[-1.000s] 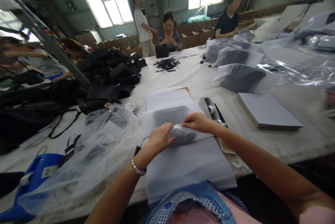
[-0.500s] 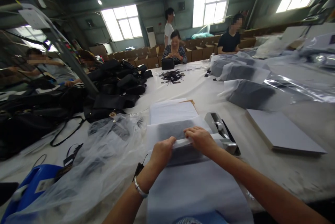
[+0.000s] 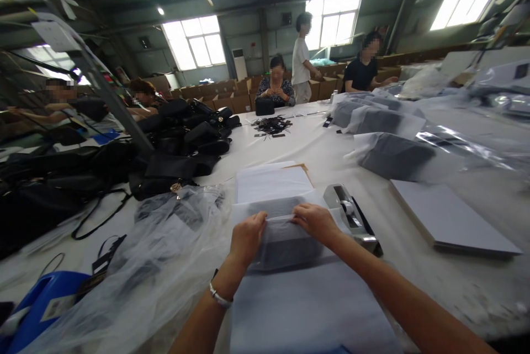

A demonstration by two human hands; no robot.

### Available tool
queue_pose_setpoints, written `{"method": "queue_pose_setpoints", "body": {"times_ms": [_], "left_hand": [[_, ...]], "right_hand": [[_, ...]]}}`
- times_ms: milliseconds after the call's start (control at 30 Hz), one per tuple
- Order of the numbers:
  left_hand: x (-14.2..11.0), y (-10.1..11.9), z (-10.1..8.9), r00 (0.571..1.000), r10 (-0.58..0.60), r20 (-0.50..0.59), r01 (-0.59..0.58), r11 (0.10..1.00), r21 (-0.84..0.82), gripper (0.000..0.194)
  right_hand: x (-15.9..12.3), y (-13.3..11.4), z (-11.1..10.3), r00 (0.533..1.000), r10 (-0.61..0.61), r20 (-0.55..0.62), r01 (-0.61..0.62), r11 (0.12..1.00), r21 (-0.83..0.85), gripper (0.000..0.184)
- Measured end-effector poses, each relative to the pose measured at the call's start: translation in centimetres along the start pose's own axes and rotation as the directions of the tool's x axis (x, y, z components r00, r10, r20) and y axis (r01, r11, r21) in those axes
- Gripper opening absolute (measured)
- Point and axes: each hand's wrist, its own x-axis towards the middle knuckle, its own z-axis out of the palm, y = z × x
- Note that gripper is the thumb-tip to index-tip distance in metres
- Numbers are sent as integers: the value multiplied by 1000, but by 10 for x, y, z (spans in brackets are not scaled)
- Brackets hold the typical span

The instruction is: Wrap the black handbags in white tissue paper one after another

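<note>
A dark, box-shaped item (image 3: 290, 246) lies in front of me under thin white wrapping paper (image 3: 278, 223). My left hand (image 3: 247, 235) pinches the paper's folded edge at its left part. My right hand (image 3: 315, 222) is closed on the same edge further right, fingertips bent over it. The paper covers the item, so its exact kind is hidden. White sheets (image 3: 273, 184) lie stacked just beyond it, and a larger white sheet (image 3: 306, 310) spreads beneath, toward me. Close to my right hand stands a grey tape dispenser (image 3: 350, 213).
Black handbags (image 3: 178, 166) are heaped at the left, beside crumpled clear plastic (image 3: 165, 254) and a blue container (image 3: 49, 304). On the right are a stack of grey boards (image 3: 451, 216) and several paper-wrapped items (image 3: 393, 152). Black tags (image 3: 271, 126) lie farther back, near seated co-workers.
My left hand has shifted slightly left along the paper edge, and the hands are farther apart. The paper's fold lies flatter over the item. A standing person in the background has moved right.
</note>
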Motion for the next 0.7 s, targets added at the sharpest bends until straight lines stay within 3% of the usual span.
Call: {"method": "queue_pose_setpoints", "body": {"times_ms": [133, 267, 333, 400, 533, 700], "left_hand": [[3, -4, -4, 995, 21, -96, -18, 999, 36, 31], [-7, 15, -2, 940, 146, -307, -135, 989, 55, 35], [-15, 29, 7, 940, 222, -258, -223, 974, 24, 31], [-19, 40, 19, 960, 247, -135, -249, 969, 1, 30], [-20, 43, 34, 990, 140, 12, -141, 990, 32, 41], [-17, 33, 29, 999, 21, 45, -23, 999, 48, 57]], "right_hand": [[3, 1, 2, 1000, 3, -1, -3, 1000, -15, 11], [6, 2, 2, 1000, -7, -18, 6, 999, -37, 11], [7, 2, 2, 1000, -16, -27, 15, 999, -43, 12], [11, 4, 3, 999, -30, -37, 28, 999, -46, 12], [18, 8, 4, 996, -49, -80, 45, 998, -55, 14], [2, 26, -3, 971, -4, -238, -15, 997, -77, 28]]}}
